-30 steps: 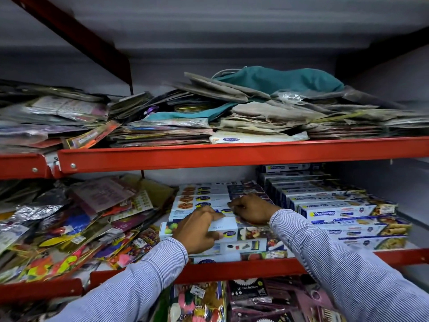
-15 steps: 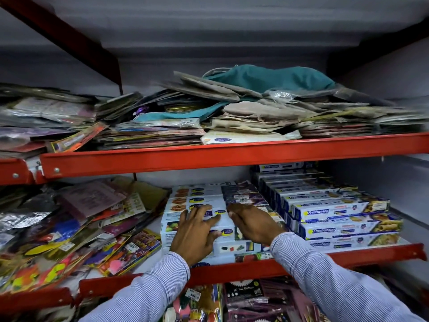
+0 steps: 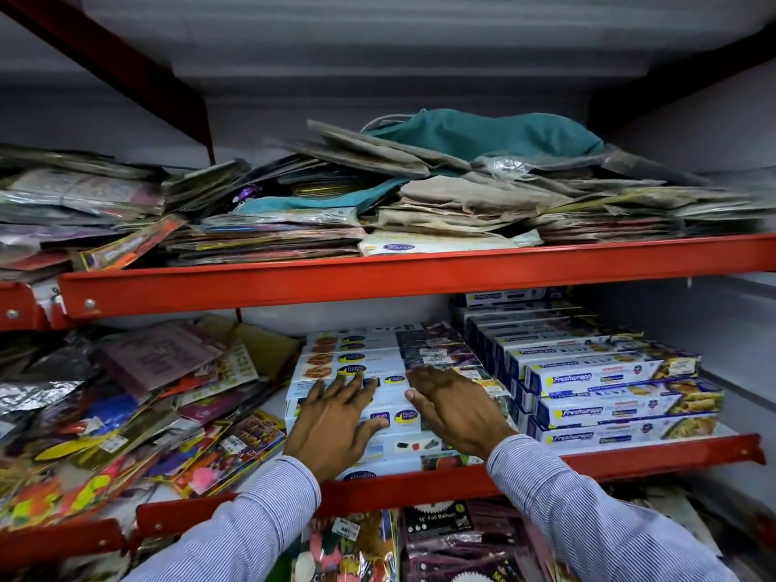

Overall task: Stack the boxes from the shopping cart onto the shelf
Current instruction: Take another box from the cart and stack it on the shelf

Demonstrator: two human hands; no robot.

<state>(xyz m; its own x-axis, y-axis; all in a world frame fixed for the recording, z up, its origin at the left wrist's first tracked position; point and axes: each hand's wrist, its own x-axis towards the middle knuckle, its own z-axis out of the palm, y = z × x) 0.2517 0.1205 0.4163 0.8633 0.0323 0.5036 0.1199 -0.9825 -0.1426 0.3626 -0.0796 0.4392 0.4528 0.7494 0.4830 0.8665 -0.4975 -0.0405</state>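
Observation:
A stack of long white foil boxes [image 3: 348, 354] lies in the middle of the red-edged shelf [image 3: 630, 457]. My left hand [image 3: 334, 424] rests flat on the front boxes with fingers spread. My right hand [image 3: 455, 407] lies beside it, palm down on the same stack, fingers apart. Neither hand grips a box. To the right stands a taller stepped stack of blue and white Freshwrapp boxes [image 3: 609, 386]. The shopping cart is out of view.
Loose colourful party packets [image 3: 126, 413] fill the shelf's left side. The upper shelf [image 3: 378, 275] carries paper bags, flat packs and a teal cloth bag [image 3: 483, 134]. More packets, some of foil balloons [image 3: 441, 522], hang below.
Both hands have slid toward the front of the white box stack and flattened, fingers spreading. The view has shifted slightly right and closer.

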